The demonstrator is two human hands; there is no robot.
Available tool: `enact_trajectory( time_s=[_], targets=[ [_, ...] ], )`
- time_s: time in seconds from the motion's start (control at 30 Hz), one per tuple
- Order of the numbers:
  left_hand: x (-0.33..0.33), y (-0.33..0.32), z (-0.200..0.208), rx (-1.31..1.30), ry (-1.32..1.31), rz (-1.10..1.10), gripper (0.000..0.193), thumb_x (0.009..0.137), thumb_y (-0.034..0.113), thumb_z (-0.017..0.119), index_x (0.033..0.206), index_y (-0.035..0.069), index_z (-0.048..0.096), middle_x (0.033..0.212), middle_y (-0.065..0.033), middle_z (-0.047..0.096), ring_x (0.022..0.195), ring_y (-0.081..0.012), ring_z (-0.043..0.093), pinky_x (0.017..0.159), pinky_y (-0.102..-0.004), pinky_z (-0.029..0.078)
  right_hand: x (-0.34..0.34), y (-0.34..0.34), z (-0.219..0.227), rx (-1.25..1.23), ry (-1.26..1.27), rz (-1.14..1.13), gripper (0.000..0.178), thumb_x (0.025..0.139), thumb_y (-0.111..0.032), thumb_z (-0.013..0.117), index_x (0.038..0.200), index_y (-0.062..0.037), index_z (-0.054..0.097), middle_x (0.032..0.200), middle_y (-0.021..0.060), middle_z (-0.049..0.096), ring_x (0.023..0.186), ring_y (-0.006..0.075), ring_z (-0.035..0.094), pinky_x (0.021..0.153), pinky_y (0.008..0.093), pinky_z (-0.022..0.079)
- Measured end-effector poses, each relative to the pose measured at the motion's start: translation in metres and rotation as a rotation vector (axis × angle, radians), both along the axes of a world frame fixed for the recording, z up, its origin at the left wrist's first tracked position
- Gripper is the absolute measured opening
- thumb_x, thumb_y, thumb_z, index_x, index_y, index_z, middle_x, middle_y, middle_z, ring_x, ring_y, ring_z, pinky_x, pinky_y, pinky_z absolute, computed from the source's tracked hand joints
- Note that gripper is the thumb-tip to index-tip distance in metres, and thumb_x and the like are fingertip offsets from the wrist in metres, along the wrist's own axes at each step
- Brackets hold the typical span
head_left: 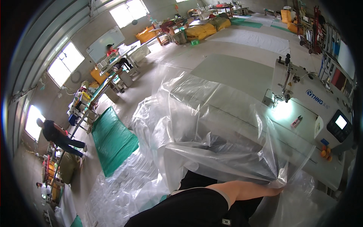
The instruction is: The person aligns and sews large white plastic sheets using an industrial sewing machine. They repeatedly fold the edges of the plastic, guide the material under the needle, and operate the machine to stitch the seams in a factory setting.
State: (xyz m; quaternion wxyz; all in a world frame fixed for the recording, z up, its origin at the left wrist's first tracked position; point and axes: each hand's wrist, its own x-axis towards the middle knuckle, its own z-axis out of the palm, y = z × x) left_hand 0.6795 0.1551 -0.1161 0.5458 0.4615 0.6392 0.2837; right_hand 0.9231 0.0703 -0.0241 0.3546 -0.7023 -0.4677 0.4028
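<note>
Far left, we pick up a standing person (pixel 56 134) in dark clothes, in front of a bright window (pixel 33 118). Next along, we've got a green sheet (pixel 114 140) spread on the floor, and beyond it a seated person (pixel 110 53) in red at a workbench (pixel 132 52).

Into the middle, and here's the big one: a clear plastic sheet (pixel 189 140), crinkled at its left, draped over the pale worktable (pixel 234 77) and running right towards the machine. From the lower edge our black sleeve (pixel 177 208) angles in, and our bare left forearm (pixel 244 190) stretches rightward. At its end, our left hand (pixel 278 191) is right up against the plastic, where the creases draw together. Its fingers are hidden, folks; we cannot tell how far they open or whether they grip. Our right hand is out of view, fingers included.

Further right we spot a small tool (pixel 297 121) on the bed of the sewing machine (pixel 319 100), then an orange part (pixel 325 153) and a lit control panel (pixel 340 123).
</note>
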Motion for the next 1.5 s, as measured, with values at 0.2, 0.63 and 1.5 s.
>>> enact_trajectory(
  time_s=[0.2, 0.63, 1.5],
  targets=[
    [0.02, 0.046, -0.021, -0.371, -0.589, 0.04, 0.057, 0.09, 0.049, 0.038, 0.123, 0.003, 0.039, 0.129, -0.0165, 0.04, 0.121, -0.0301, 0.038, 0.101, -0.037, 0.029, 0.079, -0.016, 0.004, 0.149, -0.22, -0.079, 0.019, 0.079, -0.016, 0.054, 0.067, -0.0034, 0.061, 0.061, 0.0112, 0.06, 0.054, 0.0195, 0.056, 0.049, 0.0293, 0.045],
    [0.038, -0.052, 0.206, -0.218, -0.377, -0.979, 0.042, 0.081, 0.03, 0.057, 0.106, -0.003, 0.049, 0.099, -0.0183, 0.056, 0.08, -0.0301, 0.057, 0.072, -0.0382, 0.045, 0.134, -0.028, -0.006, 0.255, -0.325, -0.126, 0.016, 0.077, -0.017, 0.055, 0.069, -0.0039, 0.061, 0.063, 0.0117, 0.061, 0.055, 0.0206, 0.056, 0.05, 0.0299, 0.045],
    [0.001, -0.104, 0.072, 0.095, -0.628, -1.135, 0.02, 0.079, 0.016, 0.057, 0.09, 0.001, 0.063, 0.081, -0.0156, 0.063, 0.071, -0.0236, 0.058, 0.063, -0.0396, 0.044, 0.034, 0.004, -0.004, 0.115, -0.26, 0.139, 0.03, 0.068, -0.025, 0.068, 0.089, -0.0044, 0.063, 0.072, 0.0115, 0.062, 0.062, 0.0215, 0.058, 0.056, 0.0303, 0.045]
  ],
)
